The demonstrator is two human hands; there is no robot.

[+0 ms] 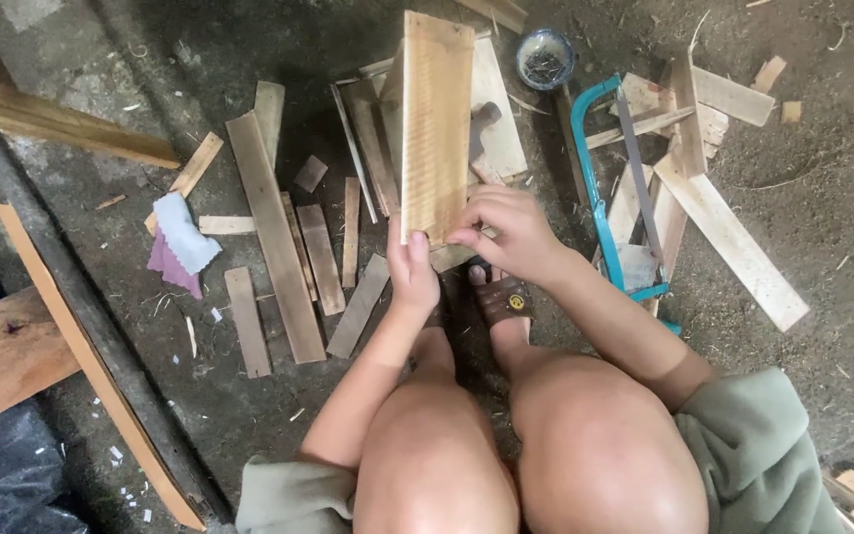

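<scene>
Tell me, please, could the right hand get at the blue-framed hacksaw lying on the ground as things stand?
Probably yes: the blue-framed hacksaw lies uncovered just beside the right hand, though that hand now grips the upright wooden board.

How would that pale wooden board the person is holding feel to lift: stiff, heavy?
The wooden board looks flat and straight, so probably stiff. It seems thin, and the left hand and right hand pinch only its lower end, so likely light. Its sawn face probably grips well.

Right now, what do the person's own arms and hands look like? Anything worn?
Both arms are bare from the hands up to the elbows. The left hand and right hand carry no gloves, and no rings, watch or bands are visible. Loose grey-green sleeves bunch at both elbows, plain, with no markings.
</scene>
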